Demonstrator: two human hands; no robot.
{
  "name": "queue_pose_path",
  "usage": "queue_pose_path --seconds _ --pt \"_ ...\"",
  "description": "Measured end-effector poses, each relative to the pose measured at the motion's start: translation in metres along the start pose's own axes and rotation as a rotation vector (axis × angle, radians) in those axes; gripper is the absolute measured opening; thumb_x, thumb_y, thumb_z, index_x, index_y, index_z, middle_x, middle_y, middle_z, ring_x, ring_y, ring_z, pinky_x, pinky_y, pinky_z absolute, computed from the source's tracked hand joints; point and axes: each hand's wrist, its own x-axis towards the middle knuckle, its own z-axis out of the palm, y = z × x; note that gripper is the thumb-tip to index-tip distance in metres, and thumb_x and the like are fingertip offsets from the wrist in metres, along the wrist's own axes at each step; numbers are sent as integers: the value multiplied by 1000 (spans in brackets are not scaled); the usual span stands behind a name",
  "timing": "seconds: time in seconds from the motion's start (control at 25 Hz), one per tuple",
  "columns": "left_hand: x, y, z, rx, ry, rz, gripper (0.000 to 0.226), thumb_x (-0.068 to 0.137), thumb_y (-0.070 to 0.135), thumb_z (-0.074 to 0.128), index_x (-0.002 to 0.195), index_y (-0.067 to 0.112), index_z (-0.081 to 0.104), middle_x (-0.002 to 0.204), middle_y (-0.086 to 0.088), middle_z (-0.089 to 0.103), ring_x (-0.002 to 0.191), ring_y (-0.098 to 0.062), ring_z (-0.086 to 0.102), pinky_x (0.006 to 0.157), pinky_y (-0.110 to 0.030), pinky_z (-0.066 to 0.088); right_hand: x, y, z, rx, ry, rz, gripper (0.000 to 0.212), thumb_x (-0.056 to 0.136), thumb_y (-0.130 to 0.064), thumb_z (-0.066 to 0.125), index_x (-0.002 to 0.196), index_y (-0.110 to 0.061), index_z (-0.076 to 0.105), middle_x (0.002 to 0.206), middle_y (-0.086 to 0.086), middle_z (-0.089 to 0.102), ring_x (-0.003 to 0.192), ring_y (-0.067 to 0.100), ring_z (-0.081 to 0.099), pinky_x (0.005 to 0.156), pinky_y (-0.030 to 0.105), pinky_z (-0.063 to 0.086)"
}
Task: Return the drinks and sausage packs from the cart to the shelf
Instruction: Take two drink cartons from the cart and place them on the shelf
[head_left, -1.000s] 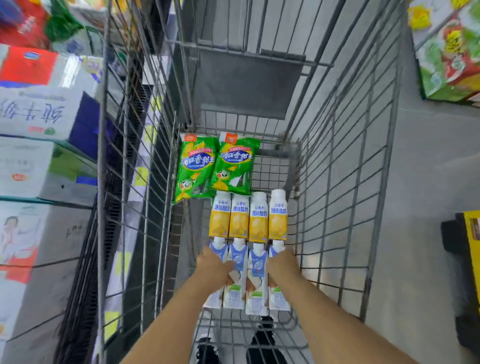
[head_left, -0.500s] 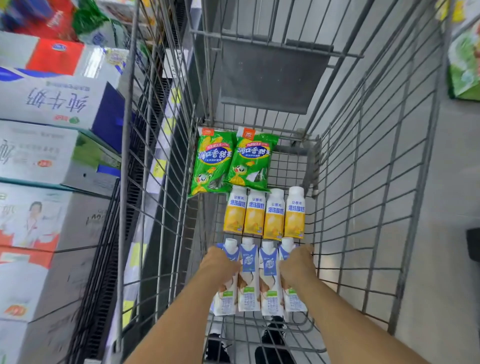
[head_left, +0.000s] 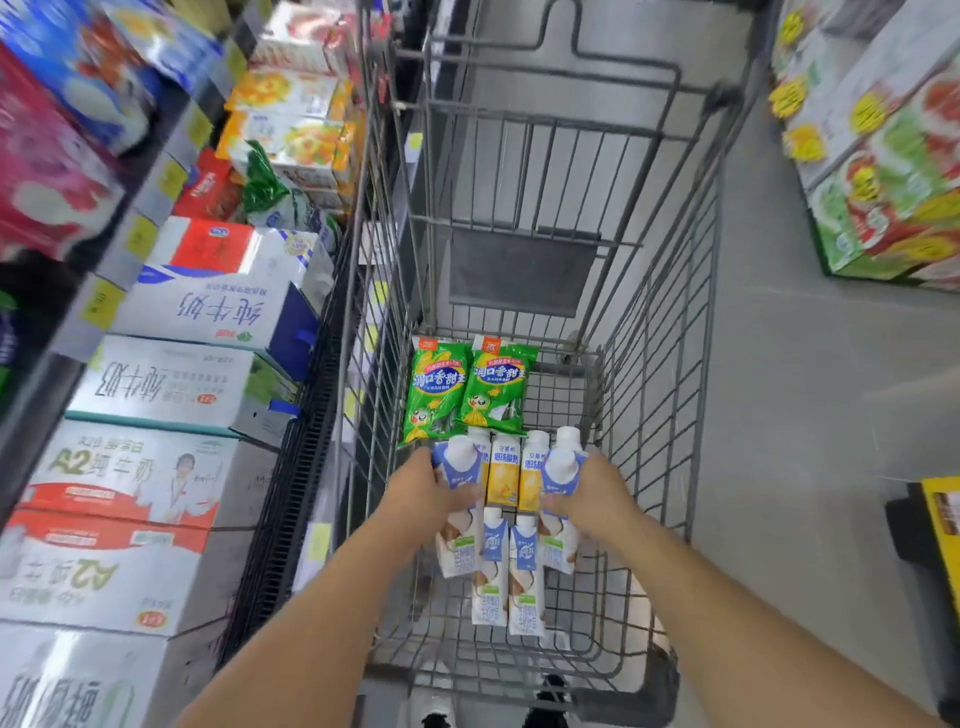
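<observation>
Inside the wire cart (head_left: 649, 364), my left hand (head_left: 423, 499) grips a blue-and-white coconut drink carton (head_left: 460, 519), raised above the cart floor. My right hand (head_left: 589, 499) grips another carton of the same kind (head_left: 558, 525), also raised. Two more such cartons (head_left: 506, 571) lie flat between them on the cart floor. Several yellow drink bottles (head_left: 517, 473) lie just beyond, partly hidden by the raised cartons. Two green sausage packs (head_left: 467, 389) lean at the far end of the cart. The shelf (head_left: 130, 244) runs along the left.
Stacked milk boxes (head_left: 171, 384) fill the lower shelf close against the cart's left side. Yellow price tags (head_left: 101, 304) line the shelf edge. Colourful boxes (head_left: 893, 171) stand across the grey aisle floor at right. A dark and yellow object (head_left: 935, 530) sits at the right edge.
Both hands have closed on the outer two cartons and lifted them up off the cart floor. The view has tilted up, showing more of the shelf and cart front.
</observation>
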Motion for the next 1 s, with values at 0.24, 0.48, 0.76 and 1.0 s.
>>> queue_pose_path --seconds 0.24,0.48,0.76,1.0 --pt "-128 129 -125 -108 48 378 34 79 14 80 105 22 60 93 5 70 75 -5 65 58 -14 48 -130 -151 -146 81 134 -313 50 67 -22 87 107 -11 58 101 5 66 96 25 64 84 39 52" --pt "-263 199 -218 -157 201 592 29 81 16 79 104 23 63 90 1 73 74 -15 70 63 -34 60 -247 -263 -218 64 215 -649 56 60 -29 90 108 -20 63 102 -1 72 95 23 68 84 41 56" --pt "-401 167 -262 -254 550 644 30 80 17 80 100 29 61 99 3 72 85 -18 69 66 -31 57 -344 -339 -202 -68 39 -1021 50 65 -26 91 105 -24 61 103 -4 69 91 15 65 72 31 51" --pt "-512 61 -252 -359 922 486 44 72 24 84 111 22 63 107 3 73 97 -24 69 84 -43 58 -434 -362 -123 -167 -308 -1314 43 72 -20 87 108 -23 64 100 -6 69 90 9 66 73 29 53"
